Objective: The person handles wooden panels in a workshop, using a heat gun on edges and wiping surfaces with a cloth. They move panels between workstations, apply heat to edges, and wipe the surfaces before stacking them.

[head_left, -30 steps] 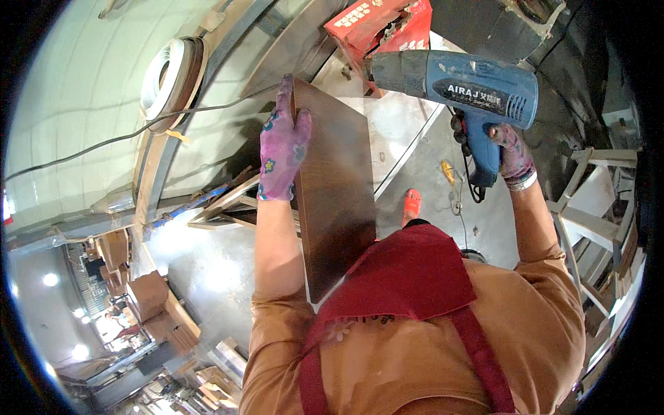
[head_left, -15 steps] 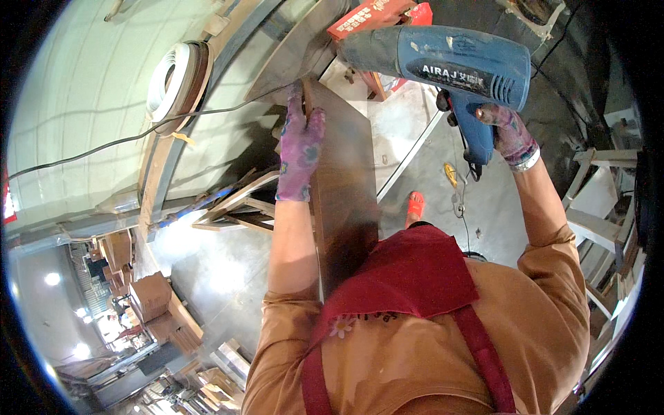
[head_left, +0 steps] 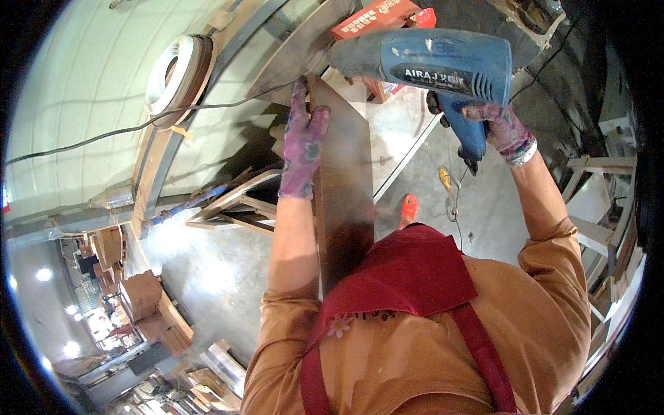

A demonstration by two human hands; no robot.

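Head view: left hand [head_left: 303, 142] fingers flat against dark panel [head_left: 344, 187], right hand [head_left: 499, 130] fingers clenching blue heat gun [head_left: 429, 61].

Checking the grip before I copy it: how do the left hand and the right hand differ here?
The left hand lies with fingers stretched along the edge of the dark panel; the right hand is curled round the handle of the blue heat gun. The left forearm is bare, while the right hand has a white band at its wrist. Both wear purple patterned gloves.
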